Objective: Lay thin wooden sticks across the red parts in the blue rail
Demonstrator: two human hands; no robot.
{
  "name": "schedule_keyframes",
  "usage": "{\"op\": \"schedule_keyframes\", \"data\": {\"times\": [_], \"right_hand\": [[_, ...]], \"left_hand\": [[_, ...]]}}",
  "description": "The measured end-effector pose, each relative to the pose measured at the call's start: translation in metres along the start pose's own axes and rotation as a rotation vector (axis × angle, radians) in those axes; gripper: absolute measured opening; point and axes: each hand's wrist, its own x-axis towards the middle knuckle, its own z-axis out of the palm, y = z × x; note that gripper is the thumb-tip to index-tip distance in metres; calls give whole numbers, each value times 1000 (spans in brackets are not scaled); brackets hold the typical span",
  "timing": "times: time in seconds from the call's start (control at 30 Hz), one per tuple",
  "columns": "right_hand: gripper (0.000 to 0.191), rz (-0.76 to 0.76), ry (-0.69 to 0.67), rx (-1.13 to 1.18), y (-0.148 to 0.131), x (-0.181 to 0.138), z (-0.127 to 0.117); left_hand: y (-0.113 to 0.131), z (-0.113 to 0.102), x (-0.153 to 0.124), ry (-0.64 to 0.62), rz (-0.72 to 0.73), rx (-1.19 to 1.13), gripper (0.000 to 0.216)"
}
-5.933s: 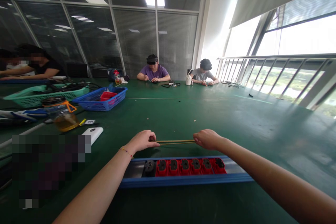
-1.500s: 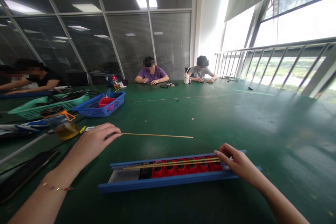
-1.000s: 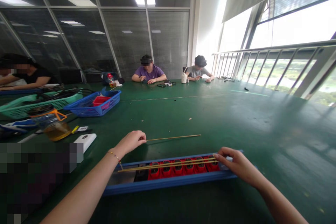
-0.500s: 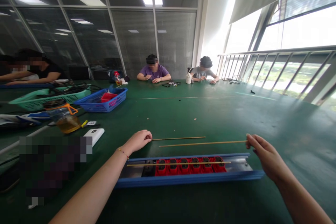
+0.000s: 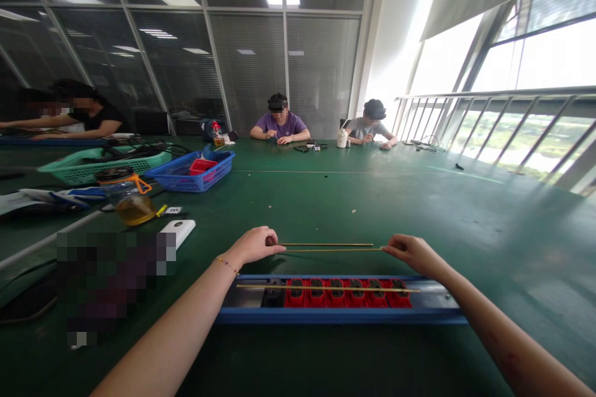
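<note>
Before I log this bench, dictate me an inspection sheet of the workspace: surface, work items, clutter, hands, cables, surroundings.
Surface: glossy green tabletop, a few small pale scraps on it.
Work items: blue-edged metal channel with a row of red and black blocks; one thin tan stick lies lengthwise over them.
Clutter: blue plastic basket with a red container; clear jar of amber liquid.
Hands: left hand holds a farther tan stick; a nearer tan stick runs from its thumb to the pinching right hand.
Cables: black cables in a mint-green plastic basket.
Surroundings: seated people, glass partition, metal railing.
</note>
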Motion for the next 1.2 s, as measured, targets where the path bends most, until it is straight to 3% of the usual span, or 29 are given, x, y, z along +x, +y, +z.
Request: {"op": "schedule_keyframes", "data": {"times": [0.13,0.23,0.33,0.53,0.8,0.9,1.0,1.1,1.2], "right_hand": [[21,-57,-77,-58,-5,18,6],[22,-88,-64,-98,-8,19,0],[25,-109,-70,-76,-19,4,-15],[38,-61,-247,12,-44,-47,-41],[39,-69,-275,163,-37,-71,-24],[41,-23,-223,311,-33,-70,-26],[42,40,-67,421,-26,-68,-39],[42,79,78,480,-11,-64,-56],[41,103,132,501,8,-60,-66]], "left_hand": [[-3,1,0,7,14,27,32],[-4,1,0,21,24,43,27],[-3,1,0,21,33,47,25],[-3,3,1,10,9,34,23],[-5,7,4,25,18,65,22],[-6,8,5,30,26,68,21],[-7,9,6,35,23,74,20],[-7,9,5,40,26,71,21],[-7,9,4,41,30,57,21]]}}
